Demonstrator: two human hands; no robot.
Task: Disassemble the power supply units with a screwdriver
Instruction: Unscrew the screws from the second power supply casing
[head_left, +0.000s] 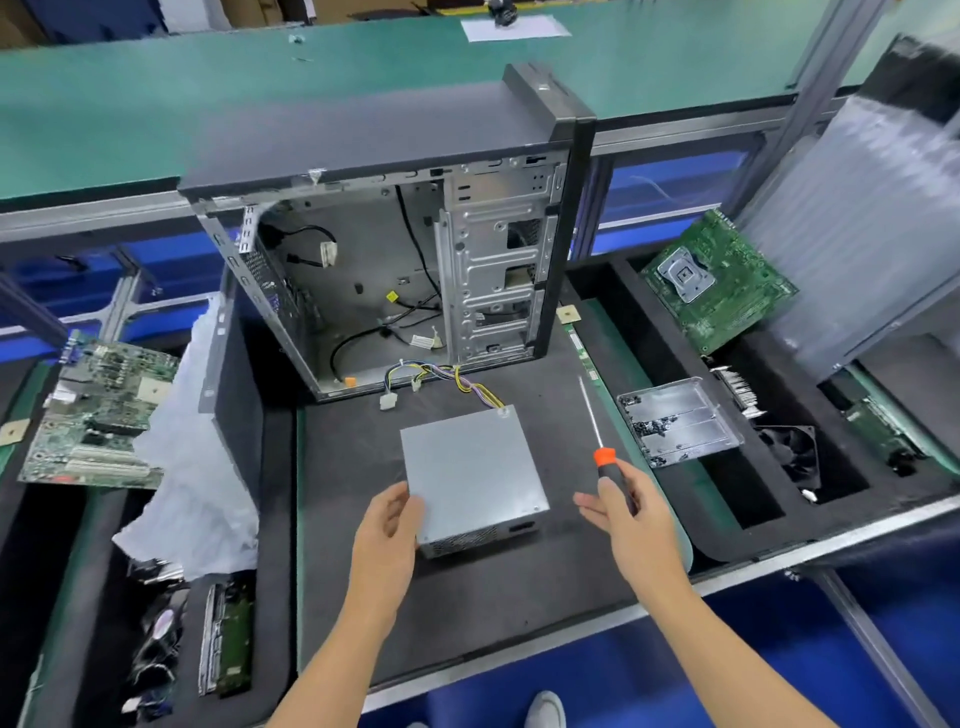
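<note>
A grey metal power supply unit (470, 465) lies flat on the dark foam mat, its coloured cable bundle (457, 379) trailing back into the open computer case (395, 260). My left hand (389, 519) touches the unit's near left corner with fingers spread. My right hand (626, 512) holds a screwdriver (597, 431) with an orange and black handle. Its long shaft points up and away, to the right of the unit and clear of it.
A small metal tray with screws (675, 423) sits right of the mat. Green circuit boards lie at the left (98, 410) and the far right (717, 280). A fan (792, 449) rests in a foam slot. White wrapping (192, 457) and a case side panel (228, 364) stand left of the mat.
</note>
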